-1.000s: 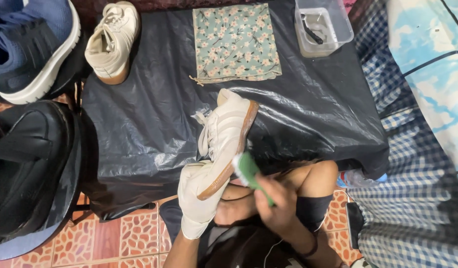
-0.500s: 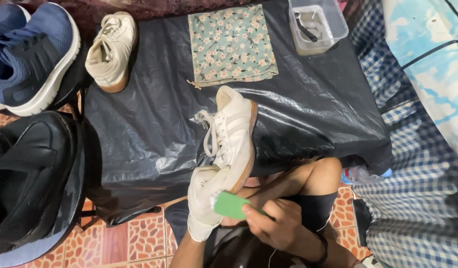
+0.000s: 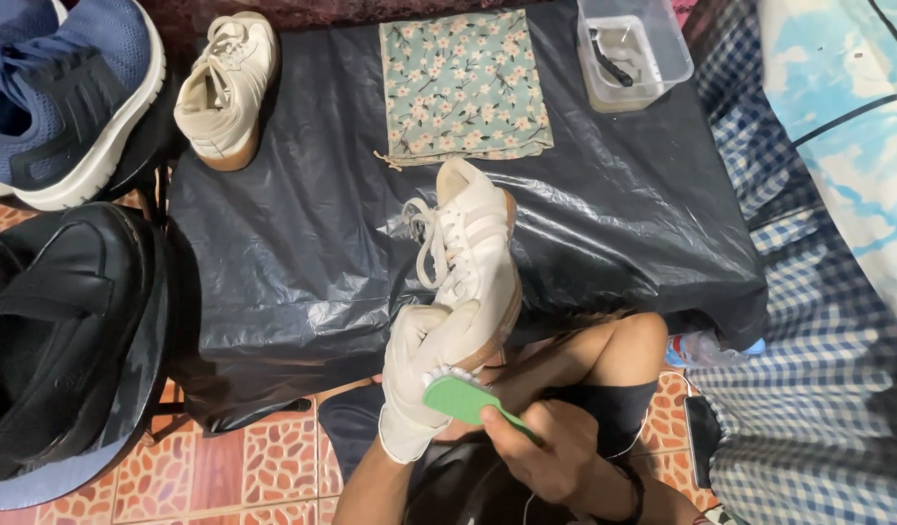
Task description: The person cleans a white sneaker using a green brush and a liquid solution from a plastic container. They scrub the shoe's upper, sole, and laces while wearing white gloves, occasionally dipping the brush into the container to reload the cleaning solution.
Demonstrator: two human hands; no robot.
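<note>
Clearly, a scrubbing step is in hand: a white sneaker (image 3: 473, 262) is gripped at its heel end by the gloved left hand (image 3: 419, 374), whose fingers are clamped around the shoe, while a green brush (image 3: 465, 397) is held by the bare right hand (image 3: 550, 452), its fingers closed on the handle. The bristles are set against the heel and the tan sole edge. The sneaker is held tilted, toe pointing away, its toe end low over the black plastic sheet (image 3: 302, 243) that covers the surface.

As a judgement, the next move calls for short strokes along the sole edge, with the shoe kept firmly braced and turned little by little so that unbrushed parts are brought under the bristles.

Counted: two white sneakers are seen, one in hand and its mate (image 3: 225, 87) lying at the far left corner of the sheet. One blue running shoe (image 3: 64, 97) and one black shoe (image 3: 59, 340) are seen at the left. One brush, one floral cloth (image 3: 463, 83) and one clear plastic tub (image 3: 631, 53) holding a dark item that cannot be identified are also present. One glove is worn.
</note>
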